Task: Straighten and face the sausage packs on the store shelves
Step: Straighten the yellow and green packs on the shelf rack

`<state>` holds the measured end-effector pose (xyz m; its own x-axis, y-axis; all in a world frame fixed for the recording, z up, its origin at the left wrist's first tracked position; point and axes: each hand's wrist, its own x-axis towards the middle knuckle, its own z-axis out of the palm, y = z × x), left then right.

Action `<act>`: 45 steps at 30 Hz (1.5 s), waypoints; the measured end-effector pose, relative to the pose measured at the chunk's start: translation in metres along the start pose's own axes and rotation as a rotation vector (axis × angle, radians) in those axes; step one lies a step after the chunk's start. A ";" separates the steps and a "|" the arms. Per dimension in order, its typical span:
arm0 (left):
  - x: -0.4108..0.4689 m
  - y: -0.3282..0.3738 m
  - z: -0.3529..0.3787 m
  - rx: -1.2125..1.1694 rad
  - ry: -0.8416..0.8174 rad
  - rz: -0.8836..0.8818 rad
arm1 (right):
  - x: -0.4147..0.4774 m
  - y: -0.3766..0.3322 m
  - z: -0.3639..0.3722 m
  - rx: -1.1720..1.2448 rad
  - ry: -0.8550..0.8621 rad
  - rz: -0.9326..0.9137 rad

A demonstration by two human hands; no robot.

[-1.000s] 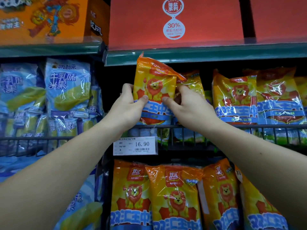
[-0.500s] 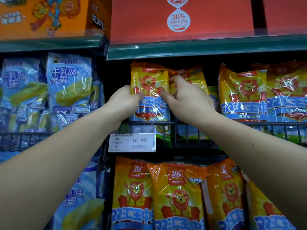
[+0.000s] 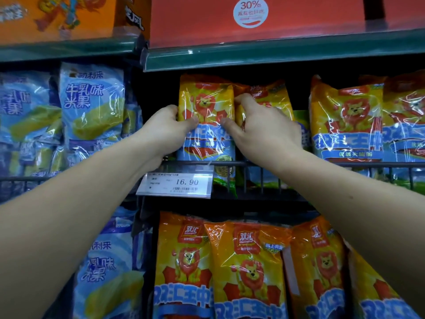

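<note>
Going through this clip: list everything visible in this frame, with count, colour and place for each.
held sausage pack: one, yellow-orange with a red lion, upright on the middle shelf
other middle-shelf sausage packs: at least three, same colours, to its right
lower-shelf sausage packs: at least four, orange-yellow, bottom row
rice cracker bags: several, blue and white, left bay on both levels
price tag: one, white, reads 16.90, on the wire rail
wire rail: one, dark, front of the middle shelf
red box: at least one, top shelf
orange box: one, top shelf left
left hand: gripping the held pack's left edge
right hand: gripping its right edge
</note>
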<state>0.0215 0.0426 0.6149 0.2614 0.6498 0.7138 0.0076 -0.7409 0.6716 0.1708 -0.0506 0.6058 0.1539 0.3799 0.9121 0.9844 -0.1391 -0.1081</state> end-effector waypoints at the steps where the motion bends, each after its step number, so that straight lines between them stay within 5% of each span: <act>1: 0.000 0.001 0.000 -0.013 -0.001 -0.001 | -0.001 0.000 0.000 0.004 0.008 0.003; 20: 0.005 0.004 -0.008 0.092 0.028 0.013 | -0.002 0.000 0.003 0.003 0.017 -0.015; 45: 0.003 0.010 0.004 0.248 0.052 -0.158 | 0.007 -0.002 0.002 -0.303 0.026 -0.131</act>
<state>0.0264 0.0369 0.6231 0.1888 0.7632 0.6179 0.2814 -0.6449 0.7106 0.1703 -0.0456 0.6113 0.0212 0.3897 0.9207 0.9248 -0.3574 0.1300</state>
